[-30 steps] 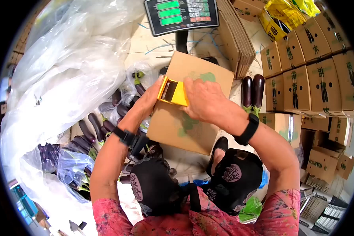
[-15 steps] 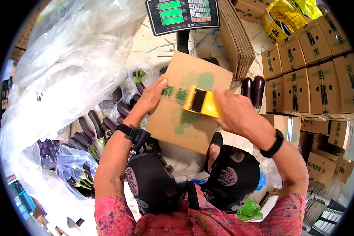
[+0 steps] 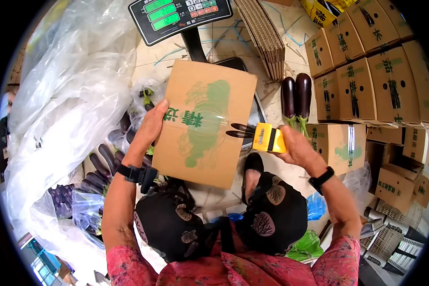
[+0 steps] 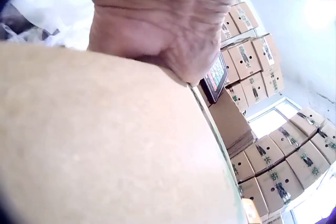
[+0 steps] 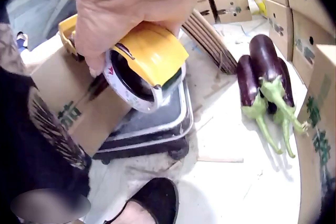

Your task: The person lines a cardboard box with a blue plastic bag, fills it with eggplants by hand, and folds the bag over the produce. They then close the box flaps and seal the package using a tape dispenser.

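Observation:
A closed cardboard box (image 3: 190,148) with green print stands over the scale platform (image 3: 262,112). At its left edge my left hand (image 3: 150,121) holds it; the left wrist view shows the hand (image 4: 157,24) bent over the rim, its far fingers hidden. A clear shiny strip of packing tape (image 3: 218,117) crosses the lid. My right hand (image 3: 298,148) grips a yellow tape dispenser (image 3: 266,137) just beyond the box's right edge. The roll (image 5: 131,79) shows under my palm in the right wrist view.
Eggplants (image 3: 295,97) lie on the floor to the right, near stacked cartons (image 3: 355,86). More eggplants (image 3: 97,164) and plastic sheeting (image 3: 57,119) cover the left. The scale's display (image 3: 178,16) and flattened cardboard (image 3: 260,35) stand at the far side.
The tape dispenser has moved right across the lid and past the box's right edge, and more green print shows. The left hand keeps hold of the left edge. The view has shifted.

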